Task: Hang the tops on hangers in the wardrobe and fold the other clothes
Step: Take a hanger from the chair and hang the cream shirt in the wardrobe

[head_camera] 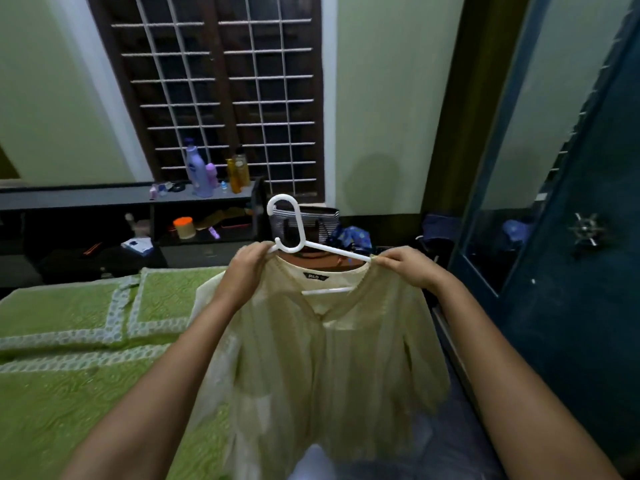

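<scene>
The left grip [247, 263] pinches the cream top [322, 358] at one shoulder, and the right grip [410, 266] pinches the other against the white hanger [294, 233], keeping the top spread between them for seating.

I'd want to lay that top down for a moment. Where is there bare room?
The green bedspread left of the cream top lies bare up to its far edge. The dark shelf is free at its left end, but bottles crowd its right. Bags fill the floor beyond the white hanger.
</scene>
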The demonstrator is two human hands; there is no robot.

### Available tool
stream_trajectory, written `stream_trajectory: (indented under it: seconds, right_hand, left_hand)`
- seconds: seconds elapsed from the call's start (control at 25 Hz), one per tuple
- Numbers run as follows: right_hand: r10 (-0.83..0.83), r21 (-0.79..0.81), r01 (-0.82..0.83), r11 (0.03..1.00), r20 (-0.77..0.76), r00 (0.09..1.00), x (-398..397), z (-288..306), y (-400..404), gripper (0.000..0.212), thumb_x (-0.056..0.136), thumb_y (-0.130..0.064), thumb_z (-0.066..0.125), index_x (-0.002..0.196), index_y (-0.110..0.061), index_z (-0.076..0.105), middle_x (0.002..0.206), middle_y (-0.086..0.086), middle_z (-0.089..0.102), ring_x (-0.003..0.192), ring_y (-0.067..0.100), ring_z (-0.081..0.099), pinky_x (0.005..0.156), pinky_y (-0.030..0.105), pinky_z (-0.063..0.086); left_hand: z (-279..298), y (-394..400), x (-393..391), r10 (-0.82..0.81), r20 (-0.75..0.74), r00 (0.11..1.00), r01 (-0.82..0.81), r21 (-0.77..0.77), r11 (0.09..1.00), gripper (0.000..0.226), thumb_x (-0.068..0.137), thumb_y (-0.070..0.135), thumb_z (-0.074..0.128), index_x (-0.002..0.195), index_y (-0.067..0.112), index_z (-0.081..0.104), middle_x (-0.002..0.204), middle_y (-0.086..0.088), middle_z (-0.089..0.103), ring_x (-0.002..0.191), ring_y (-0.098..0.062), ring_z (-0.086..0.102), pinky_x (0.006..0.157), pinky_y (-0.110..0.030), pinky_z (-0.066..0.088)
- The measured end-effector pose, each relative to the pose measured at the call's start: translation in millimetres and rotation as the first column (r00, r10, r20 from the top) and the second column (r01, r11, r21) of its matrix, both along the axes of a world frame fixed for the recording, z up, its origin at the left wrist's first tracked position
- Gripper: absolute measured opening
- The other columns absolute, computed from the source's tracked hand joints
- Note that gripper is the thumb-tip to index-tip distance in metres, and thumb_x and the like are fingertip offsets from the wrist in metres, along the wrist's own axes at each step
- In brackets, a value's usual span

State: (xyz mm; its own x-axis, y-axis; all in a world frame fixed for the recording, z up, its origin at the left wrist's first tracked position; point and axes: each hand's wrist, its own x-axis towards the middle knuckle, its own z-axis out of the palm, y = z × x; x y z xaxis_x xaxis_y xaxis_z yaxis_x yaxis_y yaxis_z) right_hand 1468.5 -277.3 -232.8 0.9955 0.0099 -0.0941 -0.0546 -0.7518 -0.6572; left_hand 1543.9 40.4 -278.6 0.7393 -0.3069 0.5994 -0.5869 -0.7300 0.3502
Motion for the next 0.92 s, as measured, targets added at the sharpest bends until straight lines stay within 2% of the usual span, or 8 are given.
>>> stream_trajectory:
  seconds: [0.16,0.24,0.36,0.44,0.56,0.68,0.84,0.92]
  right_hand:
    - [-0.32,0.08,0.312,0.947,0.356,0.878,51,4,-24,0.024,0.096,-0.038,0.052,0.101,-0.027,0.073,0.09,-0.011,0.068,0.102,0.021,0.061,0.097,0.046,0.042]
    - [-0.368,0.135,0.348,0.928,0.479,0.797,65,5,-33,0.026,0.095,-0.038,0.052,0.108,-0.027,0.072,0.107,-0.009,0.07,0.11,0.016,0.06,0.106,0.049,0.035]
    - [-0.258,-0.035,0.305,0.952,0.448,0.856,78,13,-59,0.029,0.093,-0.04,0.055,0.12,-0.035,0.064,0.137,-0.015,0.051,0.132,0.006,0.041,0.116,0.039,0.013]
    - [-0.343,-0.045,0.41,0.911,0.467,0.815,92,21,-90,0.04,0.093,-0.041,0.055,0.133,-0.035,0.053,0.14,-0.011,0.049,0.132,0.011,0.042,0.115,0.039,0.016]
    - [-0.381,-0.157,0.419,0.894,0.221,0.898,124,31,-133,0.031,0.095,-0.043,0.051,0.124,-0.033,0.059,0.118,-0.005,0.064,0.116,0.023,0.053,0.096,0.036,0.031]
    - [-0.409,0.022,0.42,0.907,0.272,0.871,157,27,-166,0.008,0.092,-0.03,0.06,0.086,-0.029,0.065,0.079,-0.005,0.064,0.078,0.016,0.059,0.063,0.025,0.04]
    - [-0.567,0.118,0.575,0.81,0.408,0.715,182,30,-221,0.009,0.087,-0.028,0.065,0.082,-0.022,0.071,0.076,0.0,0.068,0.074,0.016,0.061,0.061,0.03,0.043]
    - [-0.612,0.142,0.615,0.776,0.404,0.68,192,34,-249,0.009,0.086,-0.027,0.066,0.084,-0.02,0.072,0.075,0.002,0.068,0.075,0.02,0.063,0.062,0.032,0.044]
  left_hand:
    - [15,-48,87,-0.129,0.016,0.992,0.128,0.021,0.992,0.026,0.095,0.014,0.05,0.114,0.0,0.063,0.101,-0.019,0.066,0.093,-0.036,0.06,0.082,-0.041,0.045]
    - [25,-75,122,-0.193,0.052,0.98,0.191,0.034,0.981,0.025,0.094,0.01,0.051,0.114,0.0,0.063,0.1,-0.019,0.066,0.092,-0.036,0.062,0.081,-0.04,0.047]
    - [37,-117,170,-0.268,0.056,0.962,0.269,-0.013,0.963,0.026,0.092,0.005,0.051,0.115,-0.001,0.063,0.106,-0.02,0.067,0.097,-0.033,0.063,0.084,-0.038,0.047]
    - [40,-147,196,-0.345,0.058,0.937,0.345,0.009,0.939,0.026,0.091,0.0,0.052,0.115,-0.002,0.063,0.105,-0.021,0.067,0.096,-0.035,0.063,0.083,-0.039,0.047]
    - [44,-201,232,-0.422,0.046,0.906,0.421,0.023,0.907,0.026,0.09,0.0,0.05,0.113,-0.002,0.063,0.1,-0.02,0.066,0.091,-0.038,0.062,0.08,-0.042,0.046]
    - [51,-252,268,-0.473,0.031,0.881,0.473,-0.008,0.881,0.028,0.09,0.004,0.049,0.113,-0.002,0.063,0.103,-0.018,0.067,0.092,-0.036,0.062,0.081,-0.04,0.046]
    - [56,-303,339,-0.545,-0.13,0.829,0.557,0.087,0.826,0.033,0.087,0.002,0.062,0.119,0.01,0.06,0.108,-0.008,0.067,0.099,-0.03,0.062,0.082,-0.032,0.044]
    - [52,-327,369,-0.496,-0.26,0.828,0.523,0.04,0.852,0.04,0.082,0.019,0.073,0.119,0.023,0.059,0.11,0.002,0.065,0.103,-0.023,0.061,0.086,-0.035,0.046]
